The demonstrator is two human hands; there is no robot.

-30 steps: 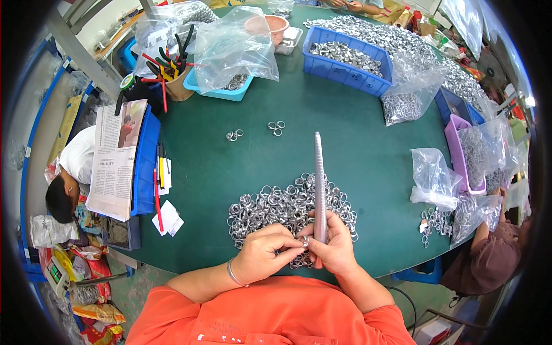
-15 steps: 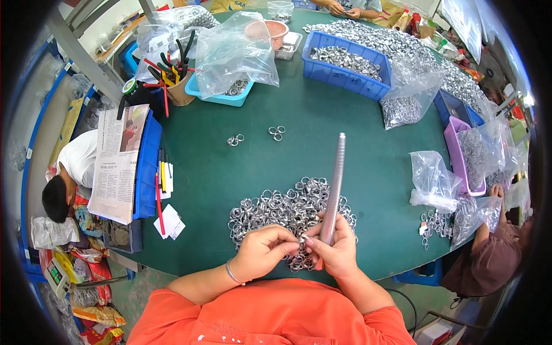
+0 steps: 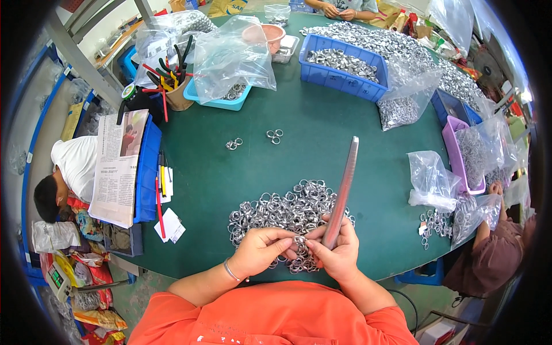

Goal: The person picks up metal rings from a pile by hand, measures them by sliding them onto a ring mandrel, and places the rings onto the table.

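Note:
Between my two hands, a silver ring (image 3: 299, 241) is pinched at the fingertips, just over the near side of a heap of rings (image 3: 276, 210). My left hand (image 3: 260, 250) grips the ring between thumb and fingers. Held in my right hand (image 3: 336, 250) is a tapered metal ring mandrel (image 3: 344, 190), its narrow end pointing up and away and leaning slightly right. The thumb and forefinger of that same hand also touch the ring. Farther off on the green table (image 3: 230, 178) lie two small clusters of rings (image 3: 234, 144).
A blue bin of rings (image 3: 345, 66) and a bag of rings (image 3: 401, 109) stand at the back right. Back left are a turquoise basket (image 3: 221, 102) and a cup of pliers (image 3: 179, 95). A newspaper (image 3: 119, 167) covers a blue crate. Other people sit around the table.
The mandrel has tilted a little to the right and turned in my right hand. Both hands stay together at the ring, which now shows more plainly between the fingertips.

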